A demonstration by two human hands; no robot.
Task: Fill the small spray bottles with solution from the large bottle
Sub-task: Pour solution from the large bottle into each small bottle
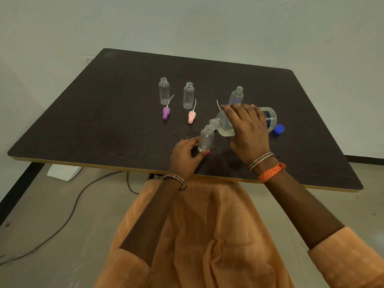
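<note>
My right hand grips the large clear bottle, tipped on its side with its open neck at the mouth of a small clear spray bottle. My left hand holds that small bottle upright on the dark table, thumb and fingers round its base. Three more small open bottles stand farther back: one at left, one in the middle, one at right behind my right hand. A purple spray cap and a pink spray cap lie in front of them.
The large bottle's blue cap lies on the table right of my right hand. A thin white dip tube sticks up beside my right fingers. A cable and a white block lie on the floor under the table's near-left edge.
</note>
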